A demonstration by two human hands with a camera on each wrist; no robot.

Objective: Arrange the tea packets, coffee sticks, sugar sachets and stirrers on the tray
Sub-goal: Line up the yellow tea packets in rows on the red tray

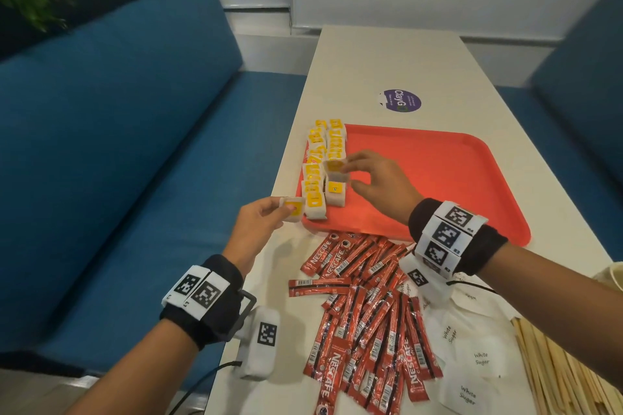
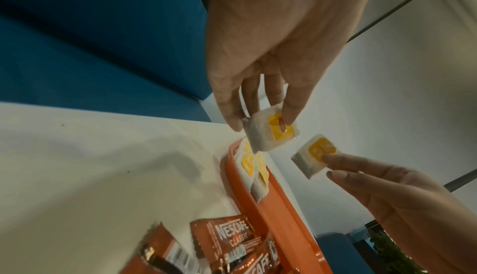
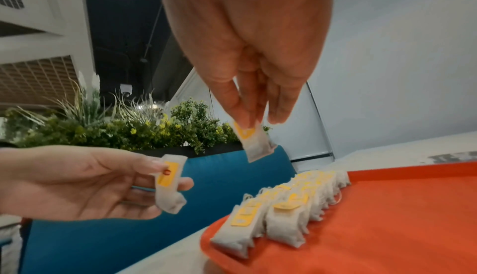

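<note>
While both of our hands are busy with tea packets, the risk lies in the crowded left edge of the red tray (image 1: pixel 438 178), where two rows of tea packets (image 1: pixel 325 158) already stand packed side by side in the middle of the head view. Our right hand (image 1: pixel 377 185) pinches one tea packet (image 1: pixel 334 168) between thumb and fingertips just above the inner row, and our left hand (image 1: pixel 256 226) pinches another packet (image 1: pixel 292 208) just off the tray's lower left corner, over the table (image 1: pixel 387 57) edge. If we lower the right-hand packet carelessly, it could nudge its neighbours and tip part of a row, since the bags look soft and light and lean on one another. The outer row sits on or against the tray's rim, so a push from the right could slide those packets off toward the blue bench (image 1: pixel 118 145) at the left of the frame. The left-hand packet hangs near the table's edge; a loose pinch there would likely drop it to the seat or floor. The coffee sticks (image 1: pixel 364 313), sugar sachets (image 1: pixel 472 347) and stirrers (image 1: pixel 566 374) lie off the tray in the lower right of the frame, below our right wrist, so a low sweep back could scatter them.
</note>
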